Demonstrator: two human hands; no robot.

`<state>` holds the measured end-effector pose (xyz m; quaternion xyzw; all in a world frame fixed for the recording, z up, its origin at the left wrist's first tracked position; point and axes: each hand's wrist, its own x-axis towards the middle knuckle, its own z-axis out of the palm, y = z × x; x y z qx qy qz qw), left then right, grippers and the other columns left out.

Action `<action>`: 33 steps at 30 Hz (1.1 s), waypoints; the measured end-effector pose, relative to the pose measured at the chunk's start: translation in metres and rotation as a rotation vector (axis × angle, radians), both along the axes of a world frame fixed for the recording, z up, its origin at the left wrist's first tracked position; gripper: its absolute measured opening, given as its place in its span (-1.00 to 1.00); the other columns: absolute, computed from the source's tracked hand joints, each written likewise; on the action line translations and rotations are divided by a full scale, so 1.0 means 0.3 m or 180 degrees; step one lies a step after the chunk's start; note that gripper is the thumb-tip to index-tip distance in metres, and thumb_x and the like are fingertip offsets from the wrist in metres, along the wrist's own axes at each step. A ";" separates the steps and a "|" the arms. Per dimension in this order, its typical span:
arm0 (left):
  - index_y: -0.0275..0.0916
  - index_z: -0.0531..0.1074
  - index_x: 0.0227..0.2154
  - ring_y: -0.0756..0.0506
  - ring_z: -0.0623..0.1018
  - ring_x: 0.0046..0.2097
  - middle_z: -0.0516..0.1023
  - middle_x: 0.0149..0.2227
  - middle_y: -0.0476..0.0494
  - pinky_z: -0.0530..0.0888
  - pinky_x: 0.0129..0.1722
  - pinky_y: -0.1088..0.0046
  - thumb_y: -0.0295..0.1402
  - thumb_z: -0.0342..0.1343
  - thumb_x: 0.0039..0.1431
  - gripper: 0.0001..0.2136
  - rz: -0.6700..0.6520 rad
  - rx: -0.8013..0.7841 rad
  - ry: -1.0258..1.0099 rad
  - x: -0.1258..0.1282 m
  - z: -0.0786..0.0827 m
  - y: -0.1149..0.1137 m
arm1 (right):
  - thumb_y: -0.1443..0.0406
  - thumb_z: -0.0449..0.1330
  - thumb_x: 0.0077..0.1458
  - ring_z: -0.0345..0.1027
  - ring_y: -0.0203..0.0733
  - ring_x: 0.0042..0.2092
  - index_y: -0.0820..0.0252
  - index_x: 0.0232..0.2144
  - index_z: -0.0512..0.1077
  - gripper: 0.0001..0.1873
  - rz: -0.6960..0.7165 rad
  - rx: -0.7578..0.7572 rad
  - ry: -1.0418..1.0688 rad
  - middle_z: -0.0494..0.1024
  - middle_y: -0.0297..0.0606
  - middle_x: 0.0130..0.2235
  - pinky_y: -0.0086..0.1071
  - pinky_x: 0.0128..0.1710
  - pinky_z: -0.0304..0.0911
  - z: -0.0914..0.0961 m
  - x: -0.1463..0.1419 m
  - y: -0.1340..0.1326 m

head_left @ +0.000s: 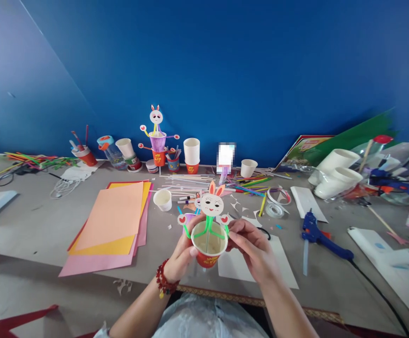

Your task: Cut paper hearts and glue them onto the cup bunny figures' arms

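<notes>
Above the tabletop's [42, 227] front edge: one red paper cup [208, 258], grasped round its side by your left hand [179, 256]. Rising from it: one white rabbit face [212, 205], orange-eared, on green strips, with two heart discs [182, 219]. Your right hand [253, 246]: fingertips at the right-side green strip; whether pinching it, you cannot tell. Near the front edge: coloured sheets [114, 216], left; blue glue gun [326, 241], right. Near the back edge: one purple-cup rabbit figure [158, 142].
</notes>
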<state>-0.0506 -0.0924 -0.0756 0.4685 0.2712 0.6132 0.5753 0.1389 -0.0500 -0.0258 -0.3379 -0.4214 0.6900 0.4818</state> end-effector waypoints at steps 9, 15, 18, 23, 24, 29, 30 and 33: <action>-0.25 0.35 0.22 -0.44 0.25 0.32 0.39 0.26 -0.26 0.22 0.28 0.01 0.04 -0.05 0.20 -0.37 0.0379 -0.0434 -0.0504 0.047 0.015 0.001 | 0.22 0.43 -0.01 0.40 -0.30 -0.43 0.17 -0.46 0.47 -0.78 0.0026 0.0001 0.0159 0.49 -0.34 -0.34 -0.41 -0.43 0.38 -0.004 0.002 -0.012; -0.24 0.40 0.19 -0.43 0.20 0.36 0.43 0.24 -0.24 0.22 0.29 0.01 0.00 -0.01 0.20 -0.41 0.0467 -0.0560 -0.0469 0.047 0.022 -0.002 | 0.21 0.42 0.01 0.40 -0.29 -0.42 0.17 -0.46 0.48 -0.79 0.0012 0.0069 0.0165 0.50 -0.32 -0.35 -0.41 -0.43 0.39 0.002 0.001 -0.015; -0.23 0.42 0.18 -0.44 0.19 0.36 0.42 0.24 -0.24 0.24 0.29 0.01 0.01 0.03 0.19 -0.41 0.0440 -0.0580 -0.0486 0.043 0.020 -0.001 | 0.22 0.41 0.02 0.41 -0.29 -0.41 0.16 -0.45 0.48 -0.80 0.0050 0.0097 0.0164 0.51 -0.33 -0.35 -0.43 -0.43 0.39 0.003 0.002 -0.015; -0.20 0.45 0.15 -0.43 0.18 0.37 0.42 0.24 -0.23 0.23 0.30 0.01 0.01 0.07 0.17 -0.44 0.0304 -0.0649 -0.0564 0.032 0.010 0.000 | 0.21 0.42 0.01 0.42 -0.28 -0.42 0.17 -0.47 0.46 -0.78 0.0035 0.0069 0.0146 0.50 -0.33 -0.38 -0.43 -0.44 0.40 0.007 0.000 -0.017; -0.19 0.47 0.13 -0.41 0.19 0.37 0.43 0.24 -0.22 0.23 0.31 0.02 0.00 0.08 0.18 -0.46 0.0272 -0.0675 -0.0585 0.030 0.011 0.001 | 0.21 0.42 0.01 0.41 -0.28 -0.42 0.17 -0.47 0.46 -0.78 0.0024 0.0070 0.0152 0.50 -0.33 -0.38 -0.43 -0.45 0.40 0.007 0.000 -0.018; -0.15 0.51 0.09 -0.36 0.24 0.36 0.48 0.21 -0.19 0.20 0.33 0.06 -0.09 0.13 0.19 -0.55 0.0189 -0.0766 -0.0619 0.022 0.028 0.005 | 0.21 0.42 0.01 0.41 -0.29 -0.42 0.17 -0.47 0.46 -0.78 0.0010 0.0068 0.0142 0.50 -0.33 -0.37 -0.43 -0.44 0.40 0.007 0.002 -0.017; -0.16 0.50 0.10 -0.36 0.23 0.36 0.48 0.20 -0.20 0.20 0.33 0.06 -0.10 0.14 0.18 -0.54 0.0187 -0.0769 -0.0640 0.021 0.033 0.005 | 0.21 0.42 0.00 0.42 -0.28 -0.42 0.17 -0.47 0.46 -0.77 0.0011 0.0059 0.0140 0.50 -0.33 -0.37 -0.43 -0.44 0.41 0.007 0.002 -0.017; -0.18 0.45 0.14 -0.36 0.23 0.36 0.48 0.20 -0.23 0.20 0.33 0.05 -0.13 0.17 0.16 -0.50 0.0143 -0.0771 -0.0717 0.020 0.044 0.007 | 0.20 0.43 -0.01 0.42 -0.28 -0.42 0.17 -0.47 0.46 -0.76 0.0020 0.0040 0.0120 0.50 -0.32 -0.37 -0.42 -0.44 0.41 0.008 0.003 -0.018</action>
